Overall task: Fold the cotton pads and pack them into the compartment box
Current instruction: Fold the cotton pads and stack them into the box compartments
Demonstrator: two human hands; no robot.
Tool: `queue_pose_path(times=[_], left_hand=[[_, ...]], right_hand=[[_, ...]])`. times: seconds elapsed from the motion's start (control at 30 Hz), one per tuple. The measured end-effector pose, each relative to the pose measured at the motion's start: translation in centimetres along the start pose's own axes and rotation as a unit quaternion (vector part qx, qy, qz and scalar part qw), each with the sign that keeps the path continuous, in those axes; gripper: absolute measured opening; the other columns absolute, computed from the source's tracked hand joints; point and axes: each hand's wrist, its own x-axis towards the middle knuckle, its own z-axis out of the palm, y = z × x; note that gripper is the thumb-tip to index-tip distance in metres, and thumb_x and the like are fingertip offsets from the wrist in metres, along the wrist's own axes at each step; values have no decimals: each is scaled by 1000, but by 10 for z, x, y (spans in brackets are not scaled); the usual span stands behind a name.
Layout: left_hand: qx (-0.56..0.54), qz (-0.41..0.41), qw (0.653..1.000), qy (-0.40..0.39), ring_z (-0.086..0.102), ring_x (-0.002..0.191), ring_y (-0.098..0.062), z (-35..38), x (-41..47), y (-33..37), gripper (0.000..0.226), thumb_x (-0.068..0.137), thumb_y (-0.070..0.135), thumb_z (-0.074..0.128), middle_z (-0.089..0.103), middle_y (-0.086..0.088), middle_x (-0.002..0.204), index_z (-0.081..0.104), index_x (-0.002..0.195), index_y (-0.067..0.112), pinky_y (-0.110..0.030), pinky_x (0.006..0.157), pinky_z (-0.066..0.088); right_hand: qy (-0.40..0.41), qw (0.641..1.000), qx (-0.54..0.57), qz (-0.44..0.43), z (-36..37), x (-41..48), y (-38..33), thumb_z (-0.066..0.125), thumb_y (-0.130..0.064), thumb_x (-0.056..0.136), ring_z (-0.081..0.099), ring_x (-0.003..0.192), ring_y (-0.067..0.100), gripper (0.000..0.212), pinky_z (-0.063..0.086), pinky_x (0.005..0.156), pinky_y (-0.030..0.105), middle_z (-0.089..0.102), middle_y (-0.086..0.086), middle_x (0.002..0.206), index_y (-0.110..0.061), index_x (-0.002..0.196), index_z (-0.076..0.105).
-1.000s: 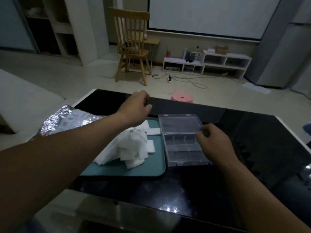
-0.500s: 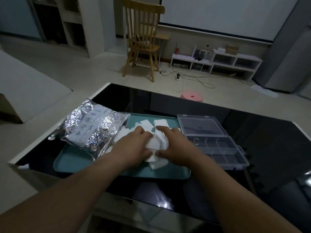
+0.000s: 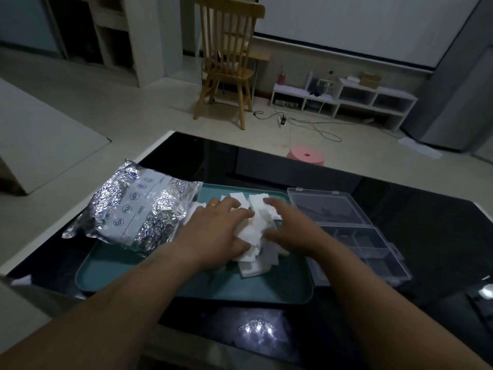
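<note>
As my left hand [image 3: 221, 228] and right hand [image 3: 296, 232] have dropped flat, gripping nothing, onto the white cotton pads [image 3: 257, 233] between them, folding can start.

Two bare forearms, no sleeves, a gold ring [image 3: 212, 205] on the left hand [image 3: 216, 231]

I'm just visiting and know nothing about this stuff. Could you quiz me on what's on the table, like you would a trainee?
1. True or false: the lid of the clear box is shut.
2. The cotton pads lie piled on: A) the teal tray, B) the floor, C) the chair seat.
3. Which hand wears a ring?
Key: 1 false, it lies open; 2 A; 3 the left hand.
</note>
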Motion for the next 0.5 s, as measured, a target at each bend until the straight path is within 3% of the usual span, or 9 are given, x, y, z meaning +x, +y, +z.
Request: queue_pose_path(times=[0.1, 0.23, 0.33, 0.5], left_hand=[[-17, -16, 1000, -9, 39, 134, -22, -2, 1, 5, 70, 83, 37, 62, 39, 7, 151, 42, 151, 40, -42, 106, 38], [-33, -32, 998, -32, 38, 132, -21, -4, -1, 8, 70, 84, 32, 62, 40, 9, 148, 41, 150, 39, -41, 105, 37], [-32, -43, 997, -48, 36, 136, -22, -2, -3, 11, 68, 87, 32, 61, 40, 8, 150, 40, 151, 37, -41, 108, 35], [-52, -66, 996, -33, 32, 141, -23, -7, -8, 19, 77, 84, 38, 54, 34, 6, 155, 30, 158, 33, -41, 110, 32]], right_hand=[[-27, 999, -43, -10, 2, 3, -2, 71, -38, 95, 57, 127, 21, 55, 49, 104, 39, 57, -2, 147, -37, 146, 51], [-30, 995, -90, -34, 5, 1, 1, 70, -45, 93, 59, 124, 24, 55, 49, 100, 38, 61, -1, 144, -28, 144, 56], [-7, 993, -115, -35, 5, 1, 3, 55, -30, 102, 63, 107, 27, 29, 52, 88, 37, 70, 7, 126, -18, 123, 69], [15, 995, -89, -31, 0, -7, 9, 57, -27, 101, 60, 95, 18, 21, 49, 77, 33, 71, 1, 115, -22, 115, 72]])
